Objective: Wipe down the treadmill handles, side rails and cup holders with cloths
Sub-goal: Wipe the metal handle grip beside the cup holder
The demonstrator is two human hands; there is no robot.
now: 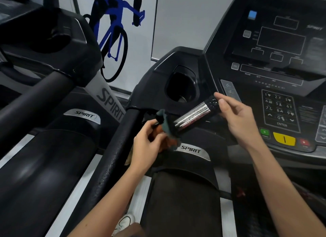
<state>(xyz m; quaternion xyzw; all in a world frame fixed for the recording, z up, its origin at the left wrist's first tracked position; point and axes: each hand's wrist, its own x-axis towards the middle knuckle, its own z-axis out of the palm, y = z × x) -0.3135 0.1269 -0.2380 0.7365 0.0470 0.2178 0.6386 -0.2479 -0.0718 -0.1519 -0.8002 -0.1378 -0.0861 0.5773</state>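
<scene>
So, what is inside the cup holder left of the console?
Inside the cup holder only its dark glossy wall and a pale patch at the bottom show; no cup or bottle. The near part of the bottom is hidden behind the rim.

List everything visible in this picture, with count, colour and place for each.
treadmill console: one, black, right
cup holder: one, black, left of the console
handle: one, chrome with black end, centre
cloth: one bundle, teal and orange, round the handle's lower end
side rail: one, black, left of centre
neighbouring treadmill: one, black, far left
cyclist graphic: one, blue and black, on the wall
shoe: one, white, bottom edge
left hand: grips the cloth
right hand: pinches the handle's black end
</scene>
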